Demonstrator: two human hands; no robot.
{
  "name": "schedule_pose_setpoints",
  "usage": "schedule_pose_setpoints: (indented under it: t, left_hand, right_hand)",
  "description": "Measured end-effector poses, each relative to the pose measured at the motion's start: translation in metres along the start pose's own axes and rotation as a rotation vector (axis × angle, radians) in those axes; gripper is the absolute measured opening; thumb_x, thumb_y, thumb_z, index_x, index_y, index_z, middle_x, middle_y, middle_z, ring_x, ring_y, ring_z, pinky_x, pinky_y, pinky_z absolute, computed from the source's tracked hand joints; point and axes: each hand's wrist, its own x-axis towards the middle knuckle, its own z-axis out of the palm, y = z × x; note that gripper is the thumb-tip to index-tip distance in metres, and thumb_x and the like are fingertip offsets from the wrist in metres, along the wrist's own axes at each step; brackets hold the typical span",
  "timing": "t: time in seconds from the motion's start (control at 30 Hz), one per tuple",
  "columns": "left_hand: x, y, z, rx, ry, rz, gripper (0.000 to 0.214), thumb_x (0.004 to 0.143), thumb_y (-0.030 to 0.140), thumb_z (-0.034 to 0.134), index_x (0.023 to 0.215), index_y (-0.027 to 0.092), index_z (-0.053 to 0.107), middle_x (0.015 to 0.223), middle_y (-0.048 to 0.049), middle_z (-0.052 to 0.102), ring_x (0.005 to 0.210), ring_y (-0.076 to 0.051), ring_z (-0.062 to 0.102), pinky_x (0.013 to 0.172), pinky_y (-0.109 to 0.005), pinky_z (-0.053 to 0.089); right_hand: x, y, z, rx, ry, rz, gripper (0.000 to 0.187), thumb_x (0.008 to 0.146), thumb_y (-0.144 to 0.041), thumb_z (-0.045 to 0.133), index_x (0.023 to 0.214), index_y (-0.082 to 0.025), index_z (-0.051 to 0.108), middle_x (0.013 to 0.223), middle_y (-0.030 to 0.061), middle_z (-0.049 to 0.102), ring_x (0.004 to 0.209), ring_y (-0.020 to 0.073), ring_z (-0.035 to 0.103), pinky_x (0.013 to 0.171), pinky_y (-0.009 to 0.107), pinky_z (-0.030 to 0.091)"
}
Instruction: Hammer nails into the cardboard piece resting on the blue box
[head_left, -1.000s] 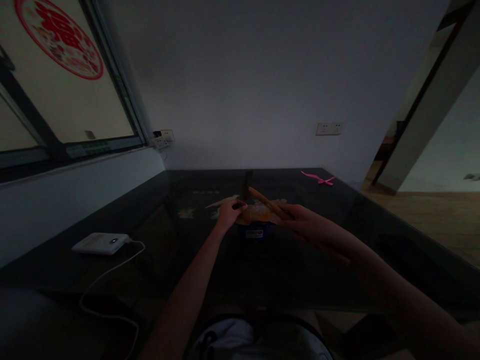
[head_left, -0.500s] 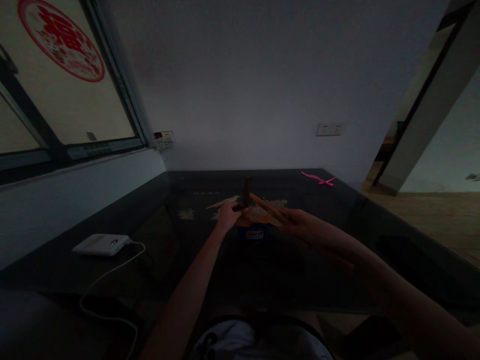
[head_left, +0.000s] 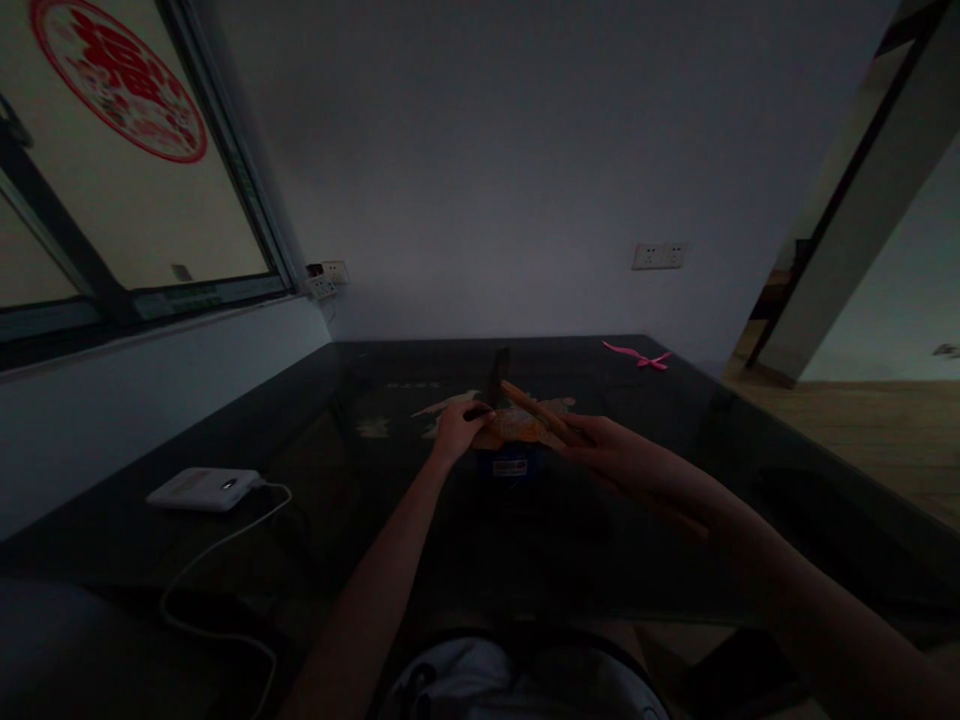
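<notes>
The room is dim. Over the middle of a dark glass table [head_left: 615, 560], my left hand [head_left: 456, 432] is closed round the handle of a dark tool [head_left: 496, 378] that stands upright, perhaps a knife. My right hand [head_left: 609, 452] is closed on a long orange-brown stick-like thing [head_left: 534, 408] that slants up to the left until its tip meets the tool. Under both hands lies an orange-brown lump [head_left: 514, 428] on top of a small blue container [head_left: 511, 464].
A white power bank [head_left: 202, 489] with a white cable [head_left: 217, 560] lies at the table's left. A pink ribbon [head_left: 639, 356] lies at the far right corner. A window with a red paper-cut is on the left; wall sockets and a doorway are behind.
Both hands stay almost in place over the blue container. The dark tool and the stick have shifted only slightly.
</notes>
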Motion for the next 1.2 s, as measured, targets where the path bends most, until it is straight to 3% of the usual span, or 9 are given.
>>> schedule_pose_setpoints:
  t: [0.23,0.43,0.7,0.83,0.93,1.07,1.2]
  left_hand:
    - [-0.001,-0.004,0.001,-0.031,-0.005,0.025,0.015,0.076,0.029,0.061,0.082,0.017,0.068,0.081,-0.0036,0.069,0.078,-0.017,0.062,0.071,-0.027,0.046]
    - [0.0,-0.007,0.003,-0.047,-0.001,0.015,0.012,0.075,0.025,0.06,0.082,0.017,0.067,0.082,-0.0038,0.068,0.078,-0.017,0.063,0.072,-0.028,0.047]
    - [-0.001,0.002,0.003,0.001,0.038,0.036,0.009,0.074,0.022,0.061,0.079,0.018,0.068,0.081,-0.0029,0.069,0.078,-0.017,0.063,0.073,-0.028,0.046]
    - [-0.004,0.009,0.003,0.023,0.102,0.031,0.009,0.075,0.024,0.061,0.077,0.018,0.068,0.078,-0.0024,0.069,0.075,-0.016,0.063,0.072,-0.027,0.046]
    - [-0.004,0.009,0.002,0.013,0.148,0.017,0.01,0.075,0.026,0.062,0.077,0.018,0.067,0.079,-0.0025,0.069,0.075,-0.016,0.063,0.072,-0.027,0.046]
    - [-0.005,0.007,0.002,0.007,0.156,-0.005,0.012,0.075,0.027,0.061,0.077,0.018,0.067,0.078,-0.0025,0.068,0.073,-0.016,0.062,0.07,-0.027,0.046]
    - [-0.006,0.007,0.002,0.013,0.156,-0.015,0.011,0.075,0.026,0.06,0.078,0.017,0.067,0.078,-0.0029,0.068,0.073,-0.016,0.062,0.07,-0.027,0.046]
  right_hand:
    - [-0.003,-0.001,0.0,0.121,-0.012,0.032,0.047,0.077,-0.025,0.052,0.122,-0.014,0.048,0.059,-0.0057,0.047,0.04,0.0061,0.039,0.038,0.018,0.034]
    - [-0.009,0.006,0.001,0.05,0.039,-0.006,0.043,0.075,-0.026,0.054,0.116,-0.015,0.056,0.081,0.0026,0.062,0.065,0.0139,0.055,0.057,0.024,0.045]
    - [-0.058,0.027,0.008,0.057,0.173,0.146,0.05,0.074,-0.038,0.056,0.119,-0.016,0.057,0.098,0.0071,0.064,0.089,0.0232,0.059,0.073,0.031,0.049]
    - [-0.074,0.035,0.013,0.124,0.238,0.237,0.053,0.074,-0.043,0.057,0.12,-0.017,0.056,0.09,0.0062,0.066,0.076,0.0201,0.061,0.06,0.026,0.051]
    - [-0.074,0.038,0.015,0.182,0.245,0.233,0.057,0.074,-0.043,0.057,0.125,-0.019,0.051,0.084,0.004,0.065,0.062,0.0161,0.06,0.049,0.023,0.049]
    - [-0.069,0.043,0.017,0.226,0.29,0.208,0.053,0.074,-0.041,0.058,0.122,-0.02,0.054,0.078,0.0027,0.064,0.058,0.0149,0.058,0.046,0.022,0.048]
    - [-0.067,0.046,0.019,0.27,0.244,0.21,0.053,0.074,-0.04,0.058,0.123,-0.02,0.052,0.067,0.0004,0.06,0.046,0.0118,0.051,0.037,0.02,0.042]
